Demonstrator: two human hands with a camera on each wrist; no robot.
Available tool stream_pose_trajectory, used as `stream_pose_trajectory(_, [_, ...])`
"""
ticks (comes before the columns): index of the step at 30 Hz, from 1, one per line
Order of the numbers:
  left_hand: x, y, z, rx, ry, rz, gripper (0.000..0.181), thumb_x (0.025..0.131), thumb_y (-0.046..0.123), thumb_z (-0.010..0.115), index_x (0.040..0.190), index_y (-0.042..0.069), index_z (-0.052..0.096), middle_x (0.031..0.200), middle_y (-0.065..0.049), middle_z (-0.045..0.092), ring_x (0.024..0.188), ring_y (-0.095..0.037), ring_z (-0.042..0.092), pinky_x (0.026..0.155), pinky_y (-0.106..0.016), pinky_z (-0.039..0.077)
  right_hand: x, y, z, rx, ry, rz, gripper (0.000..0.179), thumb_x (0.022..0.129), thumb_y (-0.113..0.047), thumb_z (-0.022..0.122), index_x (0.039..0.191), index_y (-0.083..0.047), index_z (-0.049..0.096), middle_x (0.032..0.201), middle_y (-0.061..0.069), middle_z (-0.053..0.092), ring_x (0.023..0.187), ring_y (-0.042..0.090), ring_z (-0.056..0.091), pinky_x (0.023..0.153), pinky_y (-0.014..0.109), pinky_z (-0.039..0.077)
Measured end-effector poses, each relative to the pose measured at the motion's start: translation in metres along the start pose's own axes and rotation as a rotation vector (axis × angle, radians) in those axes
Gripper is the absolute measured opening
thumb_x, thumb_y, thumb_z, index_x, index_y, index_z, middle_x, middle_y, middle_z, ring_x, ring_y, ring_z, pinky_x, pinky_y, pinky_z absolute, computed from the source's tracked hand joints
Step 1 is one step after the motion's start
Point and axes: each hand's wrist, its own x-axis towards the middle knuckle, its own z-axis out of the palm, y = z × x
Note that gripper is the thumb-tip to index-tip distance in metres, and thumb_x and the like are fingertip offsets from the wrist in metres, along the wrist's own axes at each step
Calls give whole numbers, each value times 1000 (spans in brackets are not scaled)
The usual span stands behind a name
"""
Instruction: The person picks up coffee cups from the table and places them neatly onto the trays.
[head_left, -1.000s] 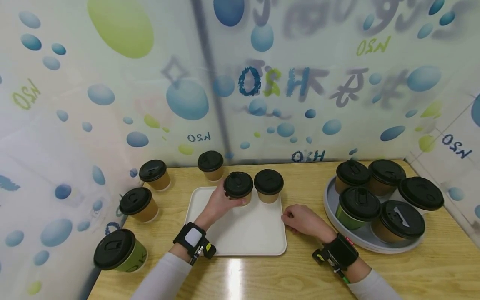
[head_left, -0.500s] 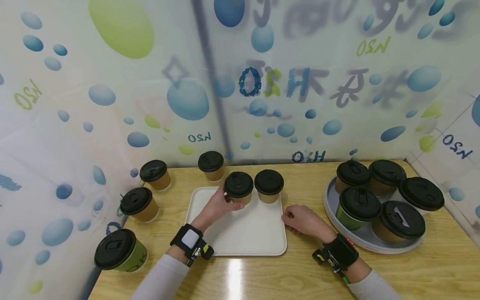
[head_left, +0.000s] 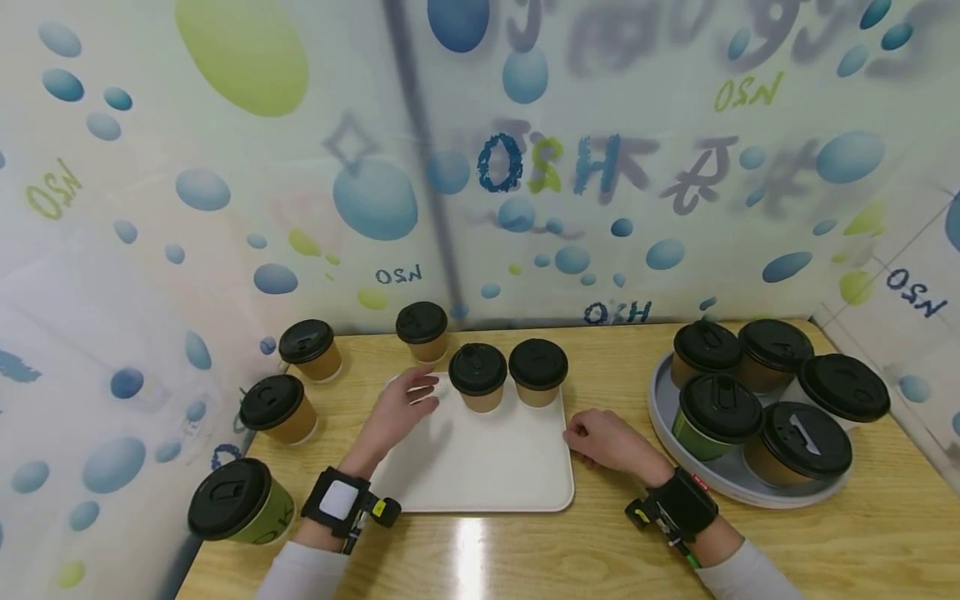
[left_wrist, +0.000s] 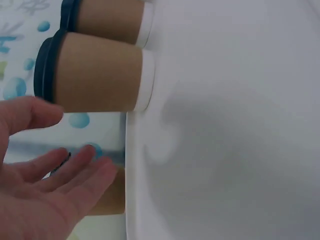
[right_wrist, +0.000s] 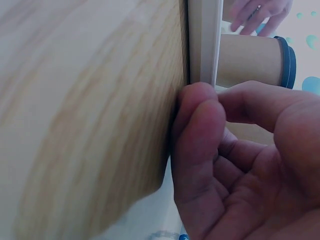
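- Left grip [head_left: 393, 411], a bare hand: fingers spread and relaxed, holding nothing, over the left rear of the white rectangular tray [head_left: 487, 467].
- Nearest to it: the brown paper cup with black lid [head_left: 478, 380], upright at the tray's rear, just right of the fingers, not touched.
- Second brown cup [head_left: 537, 372], also black-lidded, upright beside it at the tray's right rear corner.
- Right grip [head_left: 611, 439], also bare: fingers curled, thumb and fingertips pinching the tray's right rim.
- Tray lies flat on the light wood bench [head_left: 570, 554].
- Left of tray: two brown lidded cups, rear one [head_left: 310, 350] and middle one [head_left: 277, 408], plus a green lidded cup [head_left: 240, 502] nearer the person.
- Another brown lidded cup [head_left: 422, 332] just behind the tray's left rear corner.
- Far right: round grey tray [head_left: 722, 473] with five black-lidded cups: three brown, one green, one white.
- Backdrop: pale sheet [head_left: 262, 150] with blue and green blobs.
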Motion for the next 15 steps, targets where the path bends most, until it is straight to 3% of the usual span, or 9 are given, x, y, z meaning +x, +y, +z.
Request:
stream_pose_trajectory(5, [1, 5, -9, 17, 253, 75, 33, 100, 3, 63, 132, -5, 63, 120, -20, 70, 112, -33, 67, 94, -30, 55, 0, 1, 0, 0, 3, 14, 26, 102, -11, 60, 75, -10, 63, 62, 0, 57, 52, 14, 53, 51, 26, 44])
stream_pose_trajectory(9, [2, 7, -12, -7, 369, 80, 30, 102, 6, 62, 130, -2, 63, 120, -18, 70, 111, -31, 67, 86, -17, 51, 1, 1, 0, 0, 0, 14, 26, 102, -11, 60, 76, -10, 63, 62, 0, 57, 53, 14, 54, 52, 26, 44])
stream_pose_trajectory(12, [4, 6, -14, -25, 414, 79, 32, 102, 7, 62, 133, -2, 61, 125, -18, 68, 114, -31, 66, 88, -21, 52, 1, 0, 0, 4, -4, 17, 26, 102, -11, 60, 76, -10, 63, 62, 0, 57, 53, 13, 54, 52, 26, 44])
stream_pose_trajectory(15, [7, 3, -15, -46, 434, 93, 38, 101, 7, 63, 138, -1, 56, 129, -18, 64, 118, -32, 64, 96, -34, 54, 1, 0, 0, 4, -4, 23, 26, 102, -11, 61, 76, -10, 63, 62, 0, 57, 53, 13, 54, 52, 26, 44])
